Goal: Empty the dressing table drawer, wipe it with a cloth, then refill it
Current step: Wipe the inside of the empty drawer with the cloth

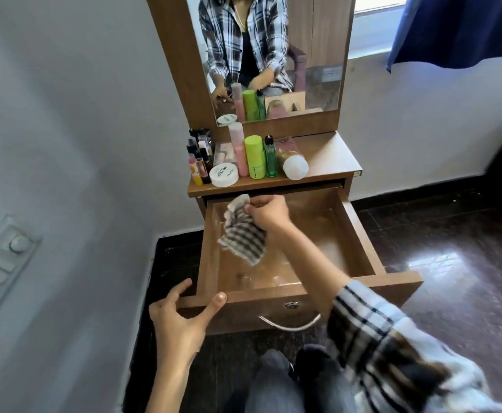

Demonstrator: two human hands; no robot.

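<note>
Drawer (360, 234) pulled fully out below the bench (330, 156) top, interior bare of loose items so far as can be seen; emptying judged done, wiping step in hand. Striped cloth (242, 234) held bunched over the back left of the drawer floor, gripped by the right hand (266, 211) with fingers curled round its upper edge; most of the cloth hangs free, and whether its lower end touches the floor cannot be told. Left hand (181, 317) at the front left corner of the drawer front, fingers spread and straight, thumb laid on the top edge, nothing grasped; it is judged to be steadying the drawer. Next move calls for the cloth to be pressed flat and drawn across the floor and into the corners, then the contents returned. Those contents are seen standing on the bench top: white jar (224, 174), pink bottle (239, 150), lime green bottle (255, 158), green glass bottle (270, 158), a white-capped bottle (293, 162) lying on its side, small bottles (199, 158) at the left. Glare on the drawer floor hides any dust or residue. Front right of the floor is covered by the forearm. Labels too small to read.
</note>
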